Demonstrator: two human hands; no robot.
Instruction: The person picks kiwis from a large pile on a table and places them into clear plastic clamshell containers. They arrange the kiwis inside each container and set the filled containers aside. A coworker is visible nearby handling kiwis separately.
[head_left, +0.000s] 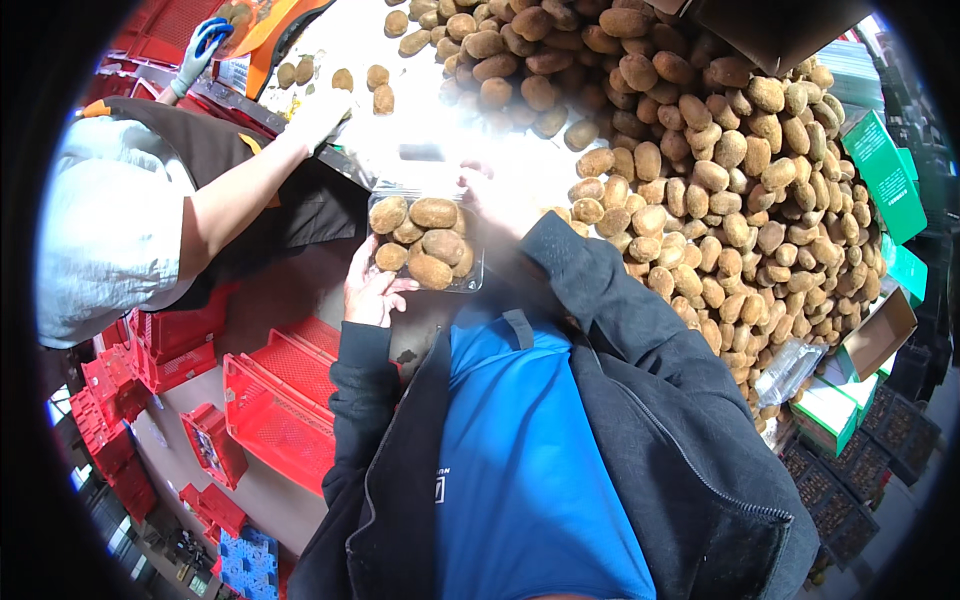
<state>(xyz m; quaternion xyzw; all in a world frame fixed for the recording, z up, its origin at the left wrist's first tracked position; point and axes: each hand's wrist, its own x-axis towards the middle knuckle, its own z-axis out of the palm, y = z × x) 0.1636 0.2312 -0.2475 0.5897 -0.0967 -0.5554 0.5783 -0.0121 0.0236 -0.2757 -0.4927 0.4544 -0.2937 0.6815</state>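
Note:
A clear plastic clamshell box filled with several kiwifruit is in front of my body, its lid raised on the far side. My left hand supports the box at its near left corner, fingers under and against it. At the box's right far side is my right hand, thumb and fingers at the edge near the lid; glare washes out part of it, so its exact grip is unclear. A large heap of loose kiwifruit lies on the table beyond and to the right.
A co-worker's arm reaches over the table at left, and a blue-and-white gloved hand touches fruit farther back. Red plastic crates stand on the floor at lower left. Green-and-white cartons and clear plastic packaging lie at the right.

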